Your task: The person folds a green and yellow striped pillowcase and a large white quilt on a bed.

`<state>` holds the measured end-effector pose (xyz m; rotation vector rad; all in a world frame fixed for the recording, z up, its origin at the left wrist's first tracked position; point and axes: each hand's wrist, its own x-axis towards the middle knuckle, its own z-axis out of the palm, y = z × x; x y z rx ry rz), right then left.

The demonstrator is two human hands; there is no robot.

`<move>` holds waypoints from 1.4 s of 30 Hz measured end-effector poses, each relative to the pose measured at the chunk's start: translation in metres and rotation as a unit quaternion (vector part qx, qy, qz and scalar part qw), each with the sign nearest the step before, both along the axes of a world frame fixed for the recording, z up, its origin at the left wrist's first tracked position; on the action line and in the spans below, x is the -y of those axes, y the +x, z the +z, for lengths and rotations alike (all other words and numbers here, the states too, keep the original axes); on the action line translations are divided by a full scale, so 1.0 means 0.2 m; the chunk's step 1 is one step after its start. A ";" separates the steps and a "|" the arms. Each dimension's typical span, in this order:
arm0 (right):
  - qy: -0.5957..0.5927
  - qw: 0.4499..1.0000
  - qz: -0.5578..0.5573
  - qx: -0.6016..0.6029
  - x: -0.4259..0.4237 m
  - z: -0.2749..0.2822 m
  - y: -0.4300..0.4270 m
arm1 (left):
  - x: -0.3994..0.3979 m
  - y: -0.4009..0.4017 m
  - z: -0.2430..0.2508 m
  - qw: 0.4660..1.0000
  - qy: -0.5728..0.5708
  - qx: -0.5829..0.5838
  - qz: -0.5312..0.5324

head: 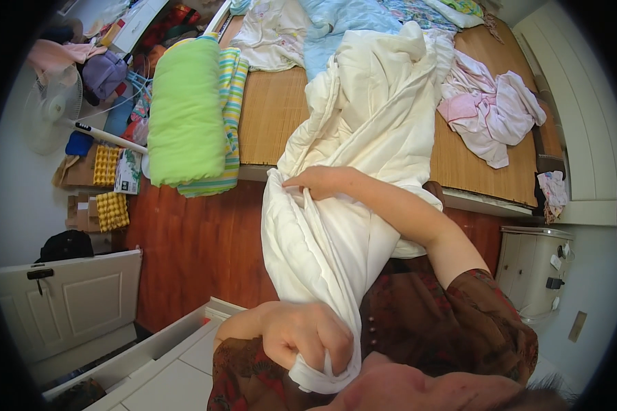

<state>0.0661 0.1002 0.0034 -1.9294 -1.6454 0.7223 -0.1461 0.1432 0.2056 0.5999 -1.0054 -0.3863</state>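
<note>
A white quilt [385,108] is bunched lengthwise from the bed down to my chest, its lower part hanging over the bed's front edge. Close to my chin, my left hand [308,334] clenches one end of it, with a bit of cloth poking out between the fingers. My right hand [324,182] reaches across the quilt near the bed edge and grips a fold at its left side. That hand's index finger points outward along the cloth, and its other fingertips are partly hidden in the folds.
A folded light-green quilt [187,113] overhangs the bamboo-matted bed [272,118] at left, atop striped bedding [231,128]. Pink-and-white clothing [488,113] lies right. Around stand a fan [54,108], yellow egg trays [112,210], a white door [77,298] and a cabinet [529,272].
</note>
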 end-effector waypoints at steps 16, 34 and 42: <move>0.234 0.906 -0.223 -0.274 -0.05 0.04 -0.01 | 0.08 0.03 0.01 0.999 -0.042 -0.018 -0.023; 0.596 0.276 -0.379 0.652 1.63 1.74 -0.22 | -0.81 0.92 0.66 0.375 0.248 0.220 0.866; 0.451 0.693 -0.543 0.146 1.72 1.27 -0.24 | -0.83 0.73 0.66 0.575 0.111 0.144 0.798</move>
